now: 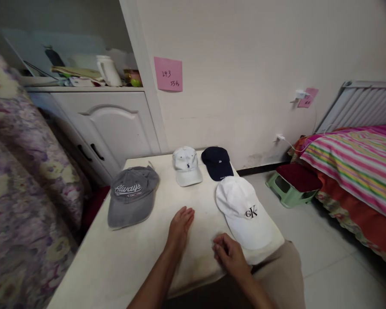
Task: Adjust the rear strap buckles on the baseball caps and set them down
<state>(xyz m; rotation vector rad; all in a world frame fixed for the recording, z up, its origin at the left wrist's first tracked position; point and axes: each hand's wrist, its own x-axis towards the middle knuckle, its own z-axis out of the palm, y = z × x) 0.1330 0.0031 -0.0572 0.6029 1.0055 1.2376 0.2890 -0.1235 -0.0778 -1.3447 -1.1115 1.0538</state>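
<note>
Four caps would be several, and they lie on a pale table (122,257). My left hand (180,227) is over the middle of the tabletop, fingers stretched out and holding nothing. My right hand (229,254) is curled into a loose fist near the table's front edge, with nothing visible in it. Just beyond it sits a white cap (241,201) with a black "CK" mark, nearest to that hand. A grey cap (131,201) reading "Always" lies to the left. At the back are a small pale cap (185,161) with a dark emblem and a navy cap (217,161).
A wall with a pink note (168,74) stands behind the table. To the left are a floral curtain (16,180) and a white cabinet (112,124) with a white jug (109,71) on top. On the right, a green stool (286,193) stands beside a striped bed (357,154).
</note>
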